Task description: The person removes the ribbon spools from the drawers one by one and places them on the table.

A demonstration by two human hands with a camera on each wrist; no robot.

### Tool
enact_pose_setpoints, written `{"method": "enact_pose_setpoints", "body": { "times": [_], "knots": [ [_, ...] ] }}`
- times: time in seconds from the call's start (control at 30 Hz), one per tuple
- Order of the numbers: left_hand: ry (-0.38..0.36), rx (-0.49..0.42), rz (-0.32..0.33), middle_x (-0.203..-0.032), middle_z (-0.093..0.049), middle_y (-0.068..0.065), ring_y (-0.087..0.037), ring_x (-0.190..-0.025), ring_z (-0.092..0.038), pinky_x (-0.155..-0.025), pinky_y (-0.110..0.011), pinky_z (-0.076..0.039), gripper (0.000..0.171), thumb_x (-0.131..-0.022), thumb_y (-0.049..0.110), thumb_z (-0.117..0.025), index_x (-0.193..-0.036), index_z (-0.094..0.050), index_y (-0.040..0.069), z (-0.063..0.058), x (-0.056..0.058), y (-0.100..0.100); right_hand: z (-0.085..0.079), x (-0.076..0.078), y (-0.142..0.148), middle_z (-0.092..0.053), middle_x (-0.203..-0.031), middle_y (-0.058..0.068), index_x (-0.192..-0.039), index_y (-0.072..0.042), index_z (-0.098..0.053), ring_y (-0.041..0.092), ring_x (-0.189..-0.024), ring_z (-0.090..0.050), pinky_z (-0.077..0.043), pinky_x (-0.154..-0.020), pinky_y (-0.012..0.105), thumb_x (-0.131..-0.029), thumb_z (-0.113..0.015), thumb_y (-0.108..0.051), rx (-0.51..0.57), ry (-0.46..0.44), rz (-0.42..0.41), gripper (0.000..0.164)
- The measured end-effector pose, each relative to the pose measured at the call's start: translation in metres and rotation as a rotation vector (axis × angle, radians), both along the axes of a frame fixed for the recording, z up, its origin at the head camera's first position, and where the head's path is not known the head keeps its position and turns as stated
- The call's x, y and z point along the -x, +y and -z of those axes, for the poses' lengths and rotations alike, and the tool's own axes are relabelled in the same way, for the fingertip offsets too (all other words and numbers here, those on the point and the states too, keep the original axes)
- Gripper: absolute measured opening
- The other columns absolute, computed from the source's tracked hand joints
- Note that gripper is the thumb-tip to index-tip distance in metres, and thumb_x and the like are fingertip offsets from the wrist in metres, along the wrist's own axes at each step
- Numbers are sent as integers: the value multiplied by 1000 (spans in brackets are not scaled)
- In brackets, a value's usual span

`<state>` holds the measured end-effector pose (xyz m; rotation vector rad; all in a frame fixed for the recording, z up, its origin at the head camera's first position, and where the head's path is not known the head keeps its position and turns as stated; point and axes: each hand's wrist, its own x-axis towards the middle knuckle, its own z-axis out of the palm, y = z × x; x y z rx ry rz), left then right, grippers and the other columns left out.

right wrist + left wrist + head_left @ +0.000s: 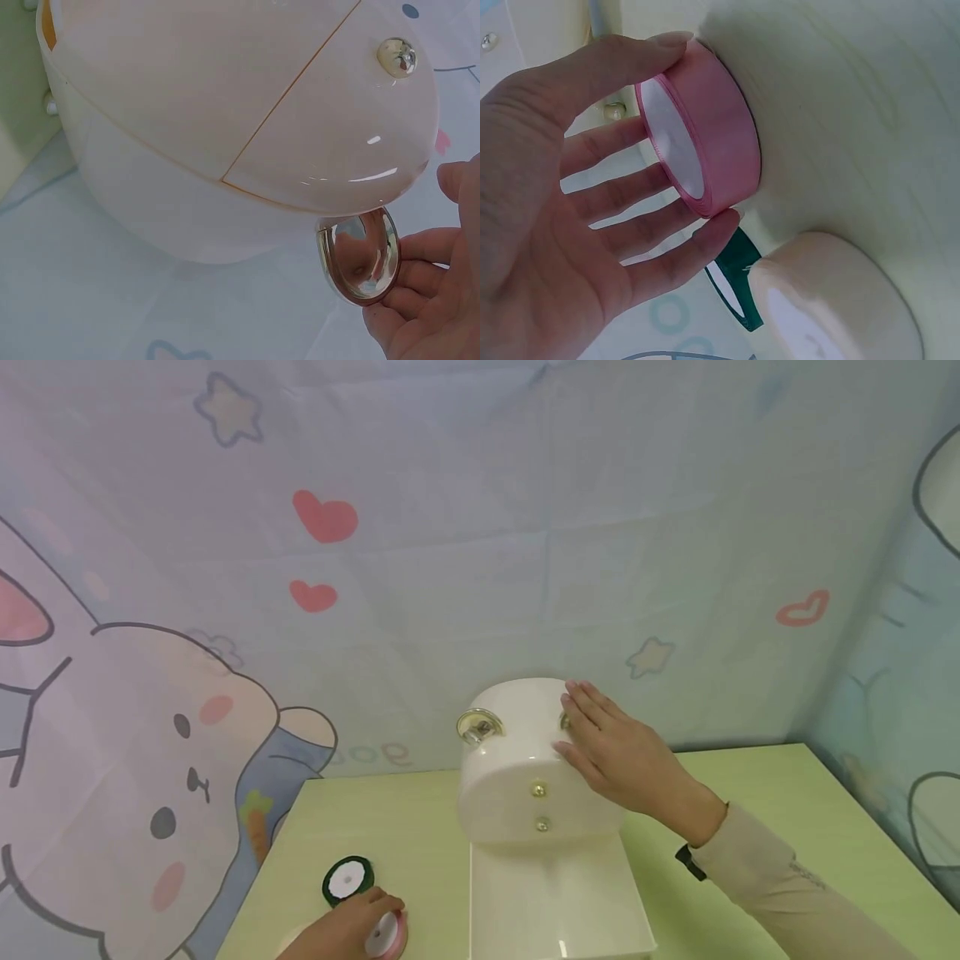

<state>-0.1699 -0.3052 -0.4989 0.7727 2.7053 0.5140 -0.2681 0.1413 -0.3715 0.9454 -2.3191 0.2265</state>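
My left hand (pixel 345 931) grips a roll of pink ribbon (pixel 724 131) by its rim, thumb on one side and fingers on the other; the roll's white core shows. Close by are a roll of dark green ribbon (pixel 362 870) and a cream roll (pixel 840 292). A glossy white storage box (pixel 517 793) with a rounded top, gold ears and small gold knobs stands on the table. My right hand (pixel 622 760) lies at the right of its top, fingers mostly straight. In the right wrist view those fingers touch the gold ear (pixel 364 255), thumb apart from it.
The pale green table (pixel 420 827) runs back to a wall hung with a printed cloth (pixel 465 568) of a rabbit, hearts and stars. Another gold ear (pixel 480 727) sticks out on the box's left. The lower white part (pixel 555 893) of the box extends toward me.
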Motion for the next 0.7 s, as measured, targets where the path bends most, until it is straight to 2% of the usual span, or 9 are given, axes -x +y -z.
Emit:
{"method": "enact_pose_setpoints", "body": {
  "times": [0.13, 0.33, 0.47, 0.53, 0.6, 0.7],
  "knots": [
    [33, -13, 24, -118, -66, -6, -6, -98, -62, -78, -26, -55, 69, -84, 51, -85, -133, -64, 6, 4, 0, -2, 0, 0, 0, -50, -157, 28, -146, 10, -54, 43, -150, -46, -43, -121, 53, -104, -63, -33, 0, 3, 6, 61],
    [35, 23, 1, -119, -66, -5, -9, -100, -61, -76, -27, -55, 70, -83, 53, -85, -134, -64, 10, 5, -1, 1, 1, -1, 0, -50, -157, 28, -147, 10, -53, 42, -150, -46, -43, -120, 53, -103, -64, -33, -3, -6, 23, 62],
    [75, 8, 32, -122, -65, -6, -18, -106, -62, -76, -30, -56, 73, -84, 59, -82, -135, -63, 11, 16, 1, -5, 0, -2, -1, -50, -157, 28, -147, 10, -52, 42, -151, -46, -43, -120, 53, -103, -64, -33, -5, -20, 30, 63],
    [168, 11, 93, -122, -64, -7, -23, -107, -62, -74, -31, -56, 70, -89, 62, -75, -136, -62, 12, 33, 7, -14, -1, -2, -1, -49, -158, 28, -148, 10, -52, 42, -151, -45, -43, -121, 53, -103, -64, -34, -5, -30, 27, 64],
    [231, 37, 113, -124, -64, -10, -30, -109, -62, -77, -39, -58, 74, -88, 68, -72, -138, -61, 14, 45, 11, -20, -3, -2, -1, -48, -158, 28, -147, 10, -52, 42, -151, -45, -42, -121, 53, -103, -64, -35, -6, -41, 22, 64],
    [339, 78, 133, -128, -62, -12, -35, -110, -63, -78, -47, -59, 78, -87, 74, -68, -140, -58, 18, 57, 14, -26, -4, -3, -1, -48, -159, 27, -147, 9, -53, 42, -152, -44, -42, -122, 52, -102, -66, -36, -2, -59, 15, 66]
  ]
}}
